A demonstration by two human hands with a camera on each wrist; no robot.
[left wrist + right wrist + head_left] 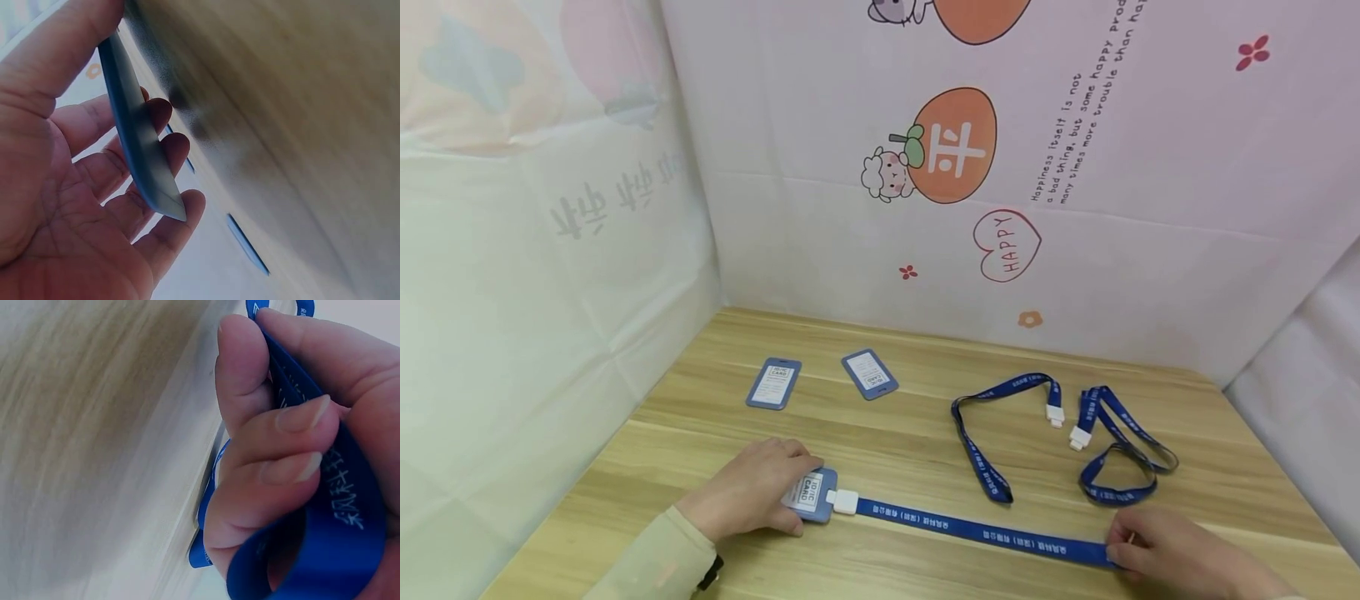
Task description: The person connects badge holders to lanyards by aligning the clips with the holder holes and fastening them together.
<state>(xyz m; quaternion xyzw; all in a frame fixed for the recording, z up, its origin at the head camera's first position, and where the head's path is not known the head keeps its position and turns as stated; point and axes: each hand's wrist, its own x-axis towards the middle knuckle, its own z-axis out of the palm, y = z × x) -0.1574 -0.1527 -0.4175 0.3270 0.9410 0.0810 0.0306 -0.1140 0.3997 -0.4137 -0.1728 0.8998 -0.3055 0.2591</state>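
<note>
My left hand (760,487) grips a blue-framed ID card holder (815,495) by its edges, thumb on one side and fingers on the other. A white plastic clip (846,502) joins that holder to a blue lanyard (970,530) with white printing. The lanyard runs straight across to my right hand (1172,550), which pinches its far end. In the right wrist view, the lanyard's looped end (344,569) curls through the palm under bent fingers. The left wrist view shows the holder (134,137) edge-on between thumb and fingers.
Two more card holders, one at left (773,383) and one beside it (870,373), lie farther back on the wooden table (700,417). Two loose blue lanyards with white clips lie at right, one bent (970,442), one coiled (1120,467). Printed cloth (820,225) hangs behind.
</note>
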